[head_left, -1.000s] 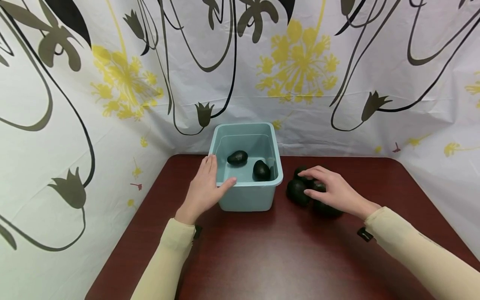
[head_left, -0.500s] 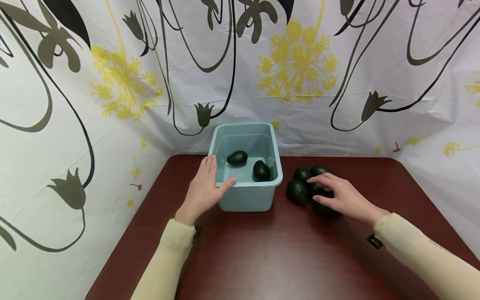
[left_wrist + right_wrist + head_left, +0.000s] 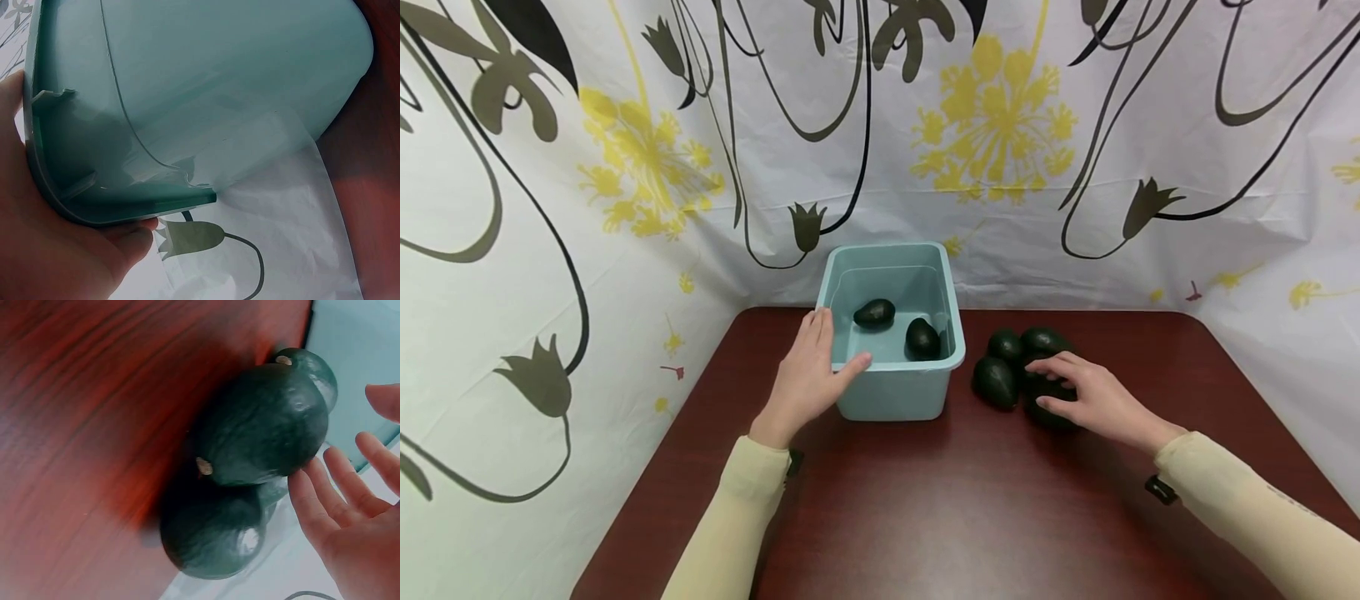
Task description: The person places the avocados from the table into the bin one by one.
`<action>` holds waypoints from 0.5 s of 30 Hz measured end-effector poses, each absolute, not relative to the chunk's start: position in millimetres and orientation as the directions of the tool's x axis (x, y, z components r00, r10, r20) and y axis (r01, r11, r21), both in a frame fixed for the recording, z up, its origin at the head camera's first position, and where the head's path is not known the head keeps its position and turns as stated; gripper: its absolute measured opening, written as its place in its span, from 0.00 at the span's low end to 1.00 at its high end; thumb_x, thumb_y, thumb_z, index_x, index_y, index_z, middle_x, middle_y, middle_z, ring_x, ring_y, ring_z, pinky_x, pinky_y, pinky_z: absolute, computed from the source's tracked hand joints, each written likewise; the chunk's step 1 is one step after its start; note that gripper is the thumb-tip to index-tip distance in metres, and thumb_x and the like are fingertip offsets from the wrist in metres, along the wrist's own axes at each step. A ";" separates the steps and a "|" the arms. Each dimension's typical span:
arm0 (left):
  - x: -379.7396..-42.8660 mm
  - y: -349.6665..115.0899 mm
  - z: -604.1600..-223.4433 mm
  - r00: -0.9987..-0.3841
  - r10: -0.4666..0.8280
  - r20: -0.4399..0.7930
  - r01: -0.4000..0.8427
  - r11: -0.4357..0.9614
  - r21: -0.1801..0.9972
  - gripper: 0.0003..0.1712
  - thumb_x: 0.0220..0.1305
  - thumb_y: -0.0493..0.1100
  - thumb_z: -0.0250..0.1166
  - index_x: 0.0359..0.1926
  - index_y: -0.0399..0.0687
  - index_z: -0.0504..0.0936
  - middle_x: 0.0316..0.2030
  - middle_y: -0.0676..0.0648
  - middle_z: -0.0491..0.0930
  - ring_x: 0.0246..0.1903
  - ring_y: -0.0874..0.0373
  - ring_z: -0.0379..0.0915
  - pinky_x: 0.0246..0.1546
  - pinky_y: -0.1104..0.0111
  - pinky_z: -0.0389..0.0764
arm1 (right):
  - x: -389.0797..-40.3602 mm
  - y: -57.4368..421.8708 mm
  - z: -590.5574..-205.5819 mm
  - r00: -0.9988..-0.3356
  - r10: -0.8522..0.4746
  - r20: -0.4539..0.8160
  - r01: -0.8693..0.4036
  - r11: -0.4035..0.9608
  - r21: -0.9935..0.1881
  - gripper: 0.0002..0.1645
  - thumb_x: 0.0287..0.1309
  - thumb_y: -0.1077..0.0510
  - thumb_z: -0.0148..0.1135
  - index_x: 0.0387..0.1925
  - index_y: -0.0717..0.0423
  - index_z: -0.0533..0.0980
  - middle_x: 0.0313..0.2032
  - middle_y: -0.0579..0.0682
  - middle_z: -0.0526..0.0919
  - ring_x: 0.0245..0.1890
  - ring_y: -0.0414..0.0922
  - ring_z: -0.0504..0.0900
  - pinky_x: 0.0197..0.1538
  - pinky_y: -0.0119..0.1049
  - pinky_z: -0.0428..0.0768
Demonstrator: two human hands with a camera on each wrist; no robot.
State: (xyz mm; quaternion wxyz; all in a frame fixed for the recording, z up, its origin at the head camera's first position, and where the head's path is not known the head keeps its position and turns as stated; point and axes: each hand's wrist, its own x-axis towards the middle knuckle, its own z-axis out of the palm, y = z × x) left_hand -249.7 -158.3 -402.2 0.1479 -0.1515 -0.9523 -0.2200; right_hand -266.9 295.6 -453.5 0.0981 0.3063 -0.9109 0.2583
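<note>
Facing a white cloth [image 3: 895, 200] printed with yellow blooms, olive tulips and dark curving stems, and looking down on a dark red tabletop [image 3: 925, 517] with a soft shine in its nearer part. Seeing a pale blue tub [image 3: 891, 396] standing upright toward the far edge, just in front of the cloth. Seeing inside it one avocado [image 3: 874, 314] lying farther back to the left and a second avocado [image 3: 922, 340] lying nearer, to the right, well clear of the first.

Resting the left hand [image 3: 805, 375] on the tub's near left corner, laying straight fingers close together along the left rim and setting the thumb apart from them, out over the near rim.

Holding the right hand [image 3: 1090, 400] over a cluster of avocados [image 3: 996, 383] on the tabletop, just right of the tub, covering part of the group and so not being able to tell the exact count. Bending those fingers loosely, spreading them apart from one another and from the thumb. Bringing one fingertip right up to the largest-looking avocado [image 3: 259, 425] in the right wrist view, without being able to tell contact from a narrow gap. Seeing there a neighbouring avocado [image 3: 212, 534] just below it.

Wearing pale cream sleeves [image 3: 730, 508] on both arms.
</note>
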 end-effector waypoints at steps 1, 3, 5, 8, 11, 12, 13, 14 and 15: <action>-249.6 -158.3 -402.1 -0.910 0.225 0.348 0.354 0.858 0.373 0.62 0.65 0.80 0.45 0.79 0.36 0.45 0.78 0.38 0.45 0.78 0.48 0.37 0.68 0.49 0.62 | -266.9 296.8 -454.7 -0.791 -0.511 0.336 -0.611 0.680 -0.405 0.29 0.59 0.51 0.74 0.61 0.41 0.76 0.53 0.44 0.79 0.51 0.45 0.80 0.47 0.50 0.80; -249.4 -158.2 -402.1 -0.910 0.225 0.348 0.354 0.858 0.373 0.62 0.65 0.80 0.45 0.79 0.36 0.45 0.78 0.38 0.45 0.78 0.48 0.36 0.68 0.49 0.61 | -266.7 298.8 -457.2 -0.790 -0.513 0.336 -0.612 0.684 -0.397 0.29 0.58 0.52 0.74 0.61 0.45 0.77 0.53 0.46 0.79 0.50 0.46 0.80 0.47 0.51 0.80; -249.6 -158.1 -402.3 -0.910 0.226 0.347 0.354 0.859 0.370 0.62 0.65 0.80 0.45 0.79 0.36 0.45 0.78 0.38 0.45 0.78 0.47 0.36 0.68 0.49 0.62 | -266.4 300.8 -459.6 -0.789 -0.513 0.337 -0.613 0.692 -0.382 0.29 0.57 0.52 0.75 0.61 0.47 0.77 0.52 0.46 0.79 0.50 0.46 0.80 0.47 0.50 0.80; -250.1 -158.0 -402.7 -0.911 0.228 0.345 0.354 0.861 0.365 0.63 0.65 0.80 0.45 0.79 0.36 0.45 0.78 0.38 0.45 0.78 0.47 0.36 0.68 0.49 0.62 | -265.5 303.5 -462.5 -0.787 -0.515 0.339 -0.614 0.704 -0.356 0.30 0.55 0.54 0.76 0.60 0.49 0.78 0.50 0.46 0.78 0.49 0.47 0.80 0.46 0.49 0.80; -250.3 -158.2 -402.6 -0.911 0.229 0.343 0.353 0.863 0.362 0.62 0.65 0.80 0.45 0.79 0.36 0.45 0.78 0.38 0.45 0.78 0.46 0.36 0.68 0.49 0.62 | -265.2 305.7 -464.7 -0.786 -0.512 0.346 -0.613 0.715 -0.335 0.31 0.53 0.54 0.78 0.59 0.49 0.78 0.49 0.46 0.78 0.49 0.46 0.80 0.45 0.48 0.79; -250.1 -158.2 -402.4 -0.911 0.228 0.343 0.352 0.862 0.364 0.62 0.65 0.80 0.45 0.79 0.36 0.45 0.78 0.38 0.45 0.78 0.46 0.36 0.68 0.49 0.62 | -265.0 306.3 -465.4 -0.788 -0.509 0.347 -0.611 0.718 -0.334 0.32 0.52 0.54 0.78 0.59 0.49 0.78 0.49 0.46 0.78 0.49 0.46 0.80 0.46 0.48 0.79; -249.9 -158.1 -402.1 -0.911 0.227 0.345 0.353 0.861 0.366 0.62 0.65 0.80 0.45 0.79 0.36 0.45 0.78 0.38 0.45 0.78 0.46 0.36 0.68 0.49 0.61 | -265.0 306.9 -466.3 -0.790 -0.505 0.348 -0.607 0.721 -0.333 0.32 0.52 0.54 0.78 0.59 0.48 0.78 0.49 0.46 0.77 0.49 0.46 0.80 0.46 0.48 0.79; -249.7 -158.1 -401.7 -0.910 0.227 0.346 0.354 0.860 0.367 0.62 0.65 0.80 0.45 0.79 0.36 0.45 0.78 0.38 0.45 0.78 0.46 0.36 0.68 0.49 0.61 | -265.1 307.5 -467.4 -0.794 -0.501 0.346 -0.603 0.725 -0.334 0.32 0.52 0.54 0.78 0.59 0.48 0.78 0.49 0.46 0.77 0.49 0.46 0.80 0.46 0.48 0.79; -249.5 -157.9 -401.3 -0.910 0.225 0.348 0.354 0.860 0.369 0.62 0.65 0.80 0.46 0.79 0.36 0.45 0.78 0.38 0.45 0.78 0.47 0.36 0.69 0.49 0.61 | -264.8 308.0 -468.5 -0.798 -0.496 0.341 -0.597 0.728 -0.337 0.32 0.52 0.53 0.78 0.58 0.48 0.77 0.50 0.45 0.77 0.49 0.46 0.80 0.47 0.48 0.79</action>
